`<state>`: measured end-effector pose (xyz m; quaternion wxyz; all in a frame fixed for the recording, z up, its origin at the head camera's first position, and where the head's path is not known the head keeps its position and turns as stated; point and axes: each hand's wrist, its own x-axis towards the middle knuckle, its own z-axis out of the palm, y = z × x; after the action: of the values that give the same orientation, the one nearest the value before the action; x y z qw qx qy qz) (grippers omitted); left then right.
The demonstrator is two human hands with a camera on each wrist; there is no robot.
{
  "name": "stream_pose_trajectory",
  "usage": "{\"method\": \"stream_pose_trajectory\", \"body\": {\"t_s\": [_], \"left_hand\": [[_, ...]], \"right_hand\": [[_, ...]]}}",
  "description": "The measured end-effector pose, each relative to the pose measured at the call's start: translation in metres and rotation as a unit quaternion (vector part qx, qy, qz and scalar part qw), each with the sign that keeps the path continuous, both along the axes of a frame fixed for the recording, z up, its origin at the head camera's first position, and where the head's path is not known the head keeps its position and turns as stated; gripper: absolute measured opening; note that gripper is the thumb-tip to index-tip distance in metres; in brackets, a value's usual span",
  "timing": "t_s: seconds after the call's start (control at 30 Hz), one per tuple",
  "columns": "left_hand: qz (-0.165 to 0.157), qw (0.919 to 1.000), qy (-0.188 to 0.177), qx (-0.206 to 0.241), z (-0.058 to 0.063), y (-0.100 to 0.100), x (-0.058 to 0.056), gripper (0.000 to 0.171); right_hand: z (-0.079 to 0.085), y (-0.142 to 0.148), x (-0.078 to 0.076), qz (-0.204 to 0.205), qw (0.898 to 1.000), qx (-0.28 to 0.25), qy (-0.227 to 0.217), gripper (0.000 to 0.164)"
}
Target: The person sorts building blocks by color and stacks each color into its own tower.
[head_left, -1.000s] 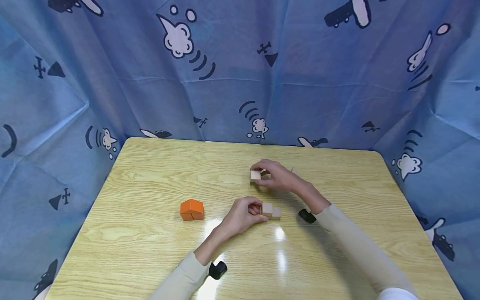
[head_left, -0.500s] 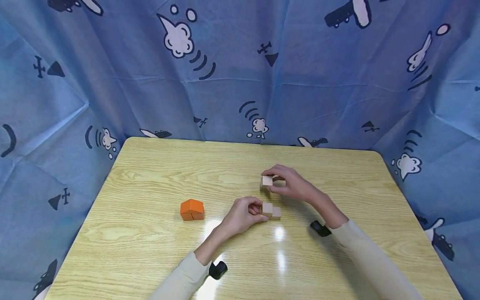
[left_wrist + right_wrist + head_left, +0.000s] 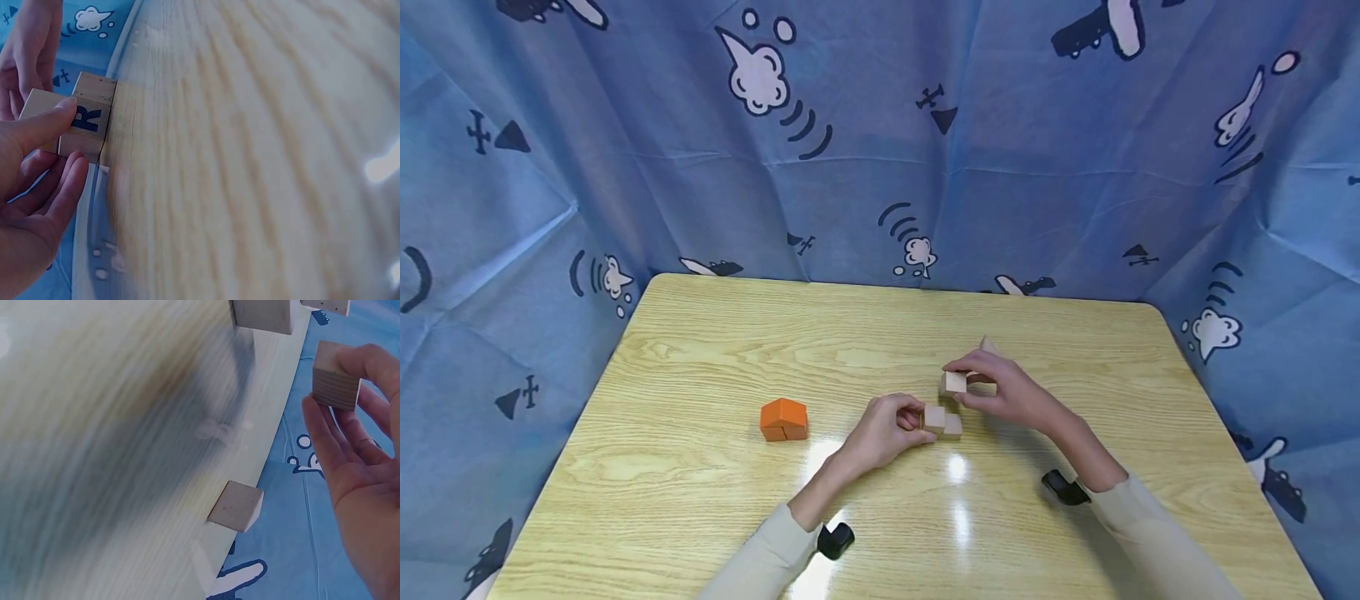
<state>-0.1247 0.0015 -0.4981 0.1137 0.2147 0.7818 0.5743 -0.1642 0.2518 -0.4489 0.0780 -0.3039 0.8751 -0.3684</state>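
My left hand [image 3: 883, 429] grips a plain wooden cube [image 3: 934, 417] that sits raised beside a lower wooden block [image 3: 952, 427]. In the left wrist view, its thumb lies along the blocks, and one block with a dark letter R [image 3: 87, 119] shows by the thumb tip. My right hand [image 3: 1011, 392] pinches another wooden cube [image 3: 954, 383] between thumb and fingers, just behind the stacked blocks. The right wrist view shows this pinched cube [image 3: 336, 378] held up off the table. Behind the right hand stands a wooden triangular block [image 3: 237, 506], partly hidden in the head view.
Orange blocks [image 3: 784, 419] form a small house shape to the left of the left hand. The wood-grain table [image 3: 700, 500] ends at a blue patterned curtain [image 3: 850, 125] at the back and sides.
My right hand has carried its cube rightward and nearer to me, toward the stacked blocks. The triangular block shows again behind it. My left hand has kept its place.
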Motion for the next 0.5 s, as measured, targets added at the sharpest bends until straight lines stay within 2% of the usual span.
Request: {"method": "stream_pose_trajectory", "body": {"t_s": [0.23, 0.5], "left_hand": [[-0.005, 1.0000, 0.004, 0.006, -0.001, 0.001, 0.000, 0.031], [-0.010, 0.9997, 0.017, 0.018, 0.002, 0.001, 0.001, 0.028]], "right_hand": [[-0.002, 0.007, 0.015, 0.010, 1.000, -0.003, -0.004, 0.039], [-0.008, 0.009, 0.029, 0.021, 0.999, -0.008, -0.043, 0.040]]}}
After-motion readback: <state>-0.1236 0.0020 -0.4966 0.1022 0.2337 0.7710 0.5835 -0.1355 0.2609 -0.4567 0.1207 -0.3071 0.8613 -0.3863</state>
